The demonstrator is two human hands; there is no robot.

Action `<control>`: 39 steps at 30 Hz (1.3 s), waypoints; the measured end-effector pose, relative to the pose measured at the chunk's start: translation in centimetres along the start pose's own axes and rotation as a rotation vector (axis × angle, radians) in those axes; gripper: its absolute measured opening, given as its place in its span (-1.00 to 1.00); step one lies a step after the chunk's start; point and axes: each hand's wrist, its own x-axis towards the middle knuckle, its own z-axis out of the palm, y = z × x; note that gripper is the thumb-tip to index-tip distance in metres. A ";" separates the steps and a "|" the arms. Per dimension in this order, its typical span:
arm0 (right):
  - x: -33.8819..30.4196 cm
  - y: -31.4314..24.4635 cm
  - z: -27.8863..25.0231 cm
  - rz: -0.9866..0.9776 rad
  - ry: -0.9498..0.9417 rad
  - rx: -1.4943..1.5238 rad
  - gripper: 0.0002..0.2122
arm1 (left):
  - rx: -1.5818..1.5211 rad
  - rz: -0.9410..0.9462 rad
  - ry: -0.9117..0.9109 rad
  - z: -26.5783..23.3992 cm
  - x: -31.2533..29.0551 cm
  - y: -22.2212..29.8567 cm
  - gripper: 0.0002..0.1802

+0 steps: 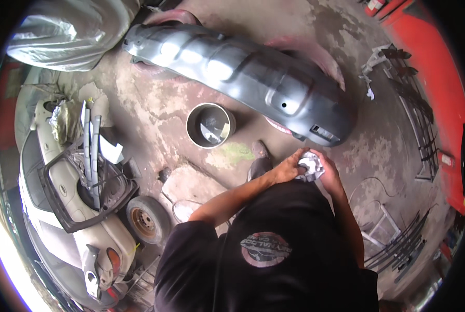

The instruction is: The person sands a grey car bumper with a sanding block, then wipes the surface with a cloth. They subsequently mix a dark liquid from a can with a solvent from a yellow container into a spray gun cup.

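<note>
Evidently the crumpled white wad [312,165], paper or cloth, I cannot tell which, is light and soft, likely to squash under a pinch and not to break. It sits between the person's two hands, just near of the right end of the long grey bumper [263,78] and right of the bucket [233,122]. The left hand [288,169] grips its left side, the right hand [328,166] its right; bunching it at both edges should hold it well.
</note>
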 end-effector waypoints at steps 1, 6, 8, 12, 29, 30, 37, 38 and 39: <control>-0.5 -0.3 0.0 -0.021 -0.006 0.003 -0.59 | 0.100 -0.024 0.030 0.1 0.2 -0.2 -0.16; -3.1 -3.2 -2.0 -0.129 -0.037 -0.122 -0.58 | -0.209 -0.144 -0.015 3.1 1.8 2.4 -0.06; -5.3 -4.3 -3.5 -0.098 -0.036 -0.067 -0.57 | -0.272 -0.137 -0.013 5.1 2.5 2.4 -0.09; -8.1 -4.6 -7.2 0.039 -0.147 -0.279 -0.53 | -0.580 -0.316 0.017 9.7 4.2 1.4 -0.34; -21.3 26.4 -22.6 0.242 0.996 -0.461 -0.66 | 0.168 -0.147 -0.112 9.0 16.3 0.1 -0.55; -23.1 28.7 -21.5 0.371 1.023 -0.347 -0.66 | 0.269 -0.127 -0.146 9.0 16.7 0.1 -0.53; -24.1 32.0 -14.4 0.359 0.924 -0.285 -0.58 | 0.611 -0.076 -0.338 10.4 19.1 1.6 -0.56; -27.0 35.3 -15.2 0.246 1.006 0.049 -0.59 | 0.553 0.011 -0.397 13.4 19.8 0.1 -0.53; -26.6 35.0 -15.8 0.259 0.990 -0.165 -0.60 | 0.567 -0.007 -0.409 14.6 20.7 -0.2 -0.53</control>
